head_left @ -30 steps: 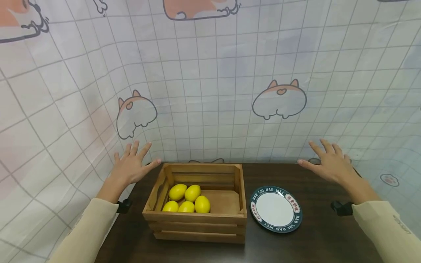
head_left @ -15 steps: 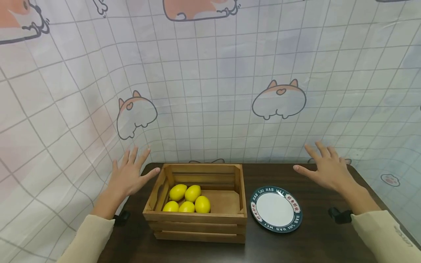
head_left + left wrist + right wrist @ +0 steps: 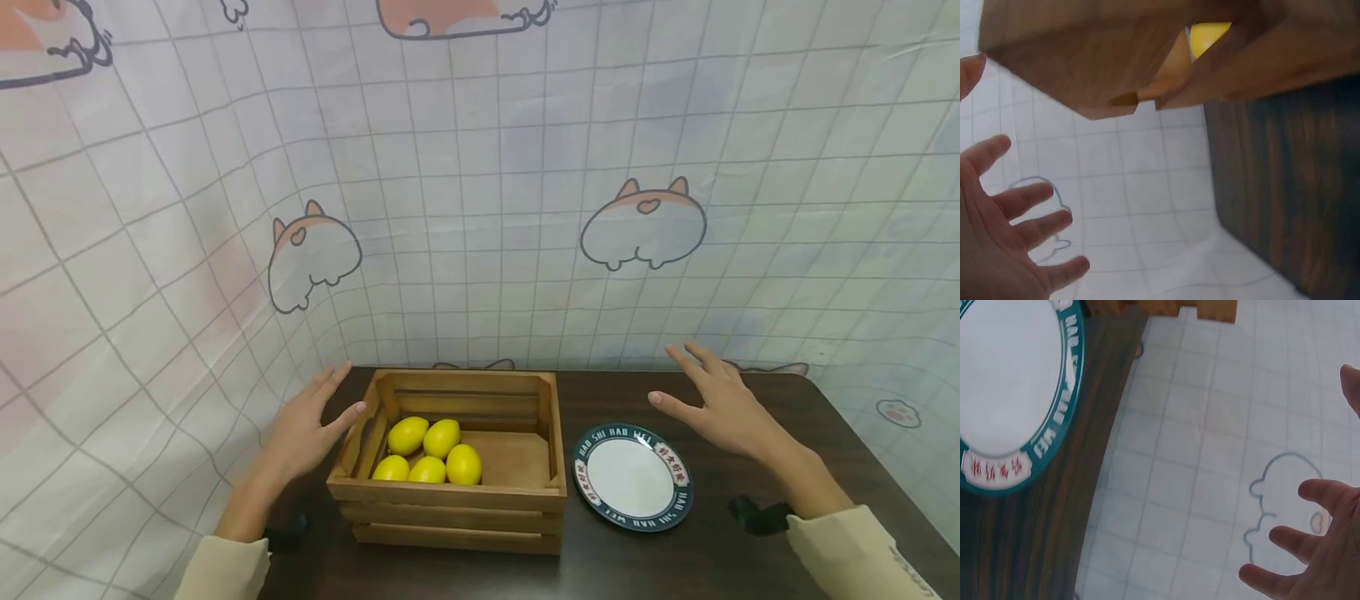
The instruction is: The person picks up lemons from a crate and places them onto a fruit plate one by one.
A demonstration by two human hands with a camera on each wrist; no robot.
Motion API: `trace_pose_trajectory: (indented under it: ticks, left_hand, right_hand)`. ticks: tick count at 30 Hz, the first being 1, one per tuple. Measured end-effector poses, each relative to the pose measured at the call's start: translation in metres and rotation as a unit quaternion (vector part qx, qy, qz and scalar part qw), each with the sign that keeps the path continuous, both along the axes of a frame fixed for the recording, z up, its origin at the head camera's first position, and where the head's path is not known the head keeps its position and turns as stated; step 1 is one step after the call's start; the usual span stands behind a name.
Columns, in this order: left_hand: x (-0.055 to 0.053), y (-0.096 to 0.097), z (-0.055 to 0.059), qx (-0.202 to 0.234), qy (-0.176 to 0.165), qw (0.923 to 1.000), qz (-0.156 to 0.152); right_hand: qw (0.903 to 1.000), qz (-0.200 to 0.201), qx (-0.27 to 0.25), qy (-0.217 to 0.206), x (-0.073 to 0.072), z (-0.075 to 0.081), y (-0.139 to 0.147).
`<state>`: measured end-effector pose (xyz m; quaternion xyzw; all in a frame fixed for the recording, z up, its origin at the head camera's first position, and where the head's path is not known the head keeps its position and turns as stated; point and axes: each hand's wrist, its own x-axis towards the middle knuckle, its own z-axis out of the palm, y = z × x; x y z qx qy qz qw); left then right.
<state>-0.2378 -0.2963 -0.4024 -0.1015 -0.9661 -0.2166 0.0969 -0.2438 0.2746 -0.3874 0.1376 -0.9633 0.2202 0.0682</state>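
Note:
A slatted wooden crate (image 3: pixel 450 522) stands on the dark table, with several yellow lemons (image 3: pixel 464 464) grouped in its left half. To the crate's right lies a round plate (image 3: pixel 630 477) with a white centre and a dark green lettered rim. My left hand (image 3: pixel 303 429) is beside the crate's left end, fingers extended and holding nothing; the left wrist view shows its fingers (image 3: pixel 1035 230) spread apart from the wood. Above the table, beyond the plate's right side, my right hand (image 3: pixel 723 408) hovers with its fingers extended, touching nothing.
The dark wood table (image 3: pixel 810 467) meets a white grid-patterned cloth (image 3: pixel 480 183) at the back and on both sides. Cartoon dog prints cover the cloth. A black strap mount sits at each wrist, below beige sleeves (image 3: pixel 862 550).
Both hands have come lower and inward, the left toward the crate and the right toward the plate. Crate, lemons and plate stay in place; the head view shifts slightly.

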Motion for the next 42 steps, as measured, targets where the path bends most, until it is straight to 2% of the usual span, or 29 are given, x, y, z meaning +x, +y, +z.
trace_pose_trajectory:
  ticks: [3,7,12,16,18,22,25,31,33,36,42]
  left_hand:
    - [0.002,-0.001,-0.011,0.055,0.001,0.9984,-0.014]
    - [0.006,-0.002,-0.021,0.122,-0.004,0.9924,-0.021]
    - [0.013,-0.003,-0.033,0.221,-0.015,0.9744,-0.041]
    - [0.016,-0.005,-0.045,0.293,-0.044,0.9539,-0.05]
    - [0.017,-0.006,-0.05,0.333,-0.07,0.9387,-0.055]
    - [0.017,-0.005,-0.06,0.41,-0.118,0.9022,-0.067]
    - [0.015,-0.004,-0.068,0.444,-0.133,0.8835,-0.07]
    - [0.013,-0.002,-0.084,0.484,-0.14,0.8614,-0.064]
    - [0.013,-0.001,-0.087,0.493,-0.145,0.8555,-0.063]
    - [0.013,0.001,-0.092,0.5,-0.146,0.8506,-0.068]
    - [0.013,0.008,-0.097,0.522,-0.141,0.8369,-0.083]
  right_hand:
    - [0.9995,0.02,-0.025,-0.007,0.002,0.0,-0.007]
    - [0.9974,0.044,-0.056,-0.012,0.002,0.0,-0.015]
    - [0.9941,0.064,-0.086,-0.017,0.002,0.003,-0.024]
    - [0.9905,0.084,-0.108,-0.012,0.0,0.003,-0.033]
    - [0.9876,0.098,-0.122,-0.009,-0.001,0.002,-0.038]
    - [0.9811,0.127,-0.146,-0.005,-0.004,0.002,-0.047]
    - [0.9779,0.14,-0.155,-0.008,-0.003,0.006,-0.053]
    - [0.9736,0.156,-0.165,-0.023,-0.004,0.015,-0.068]
    - [0.9726,0.159,-0.167,-0.029,-0.004,0.018,-0.073]
    - [0.9699,0.167,-0.173,-0.039,-0.006,0.022,-0.08]
    - [0.9593,0.201,-0.191,-0.054,-0.012,0.033,-0.097]
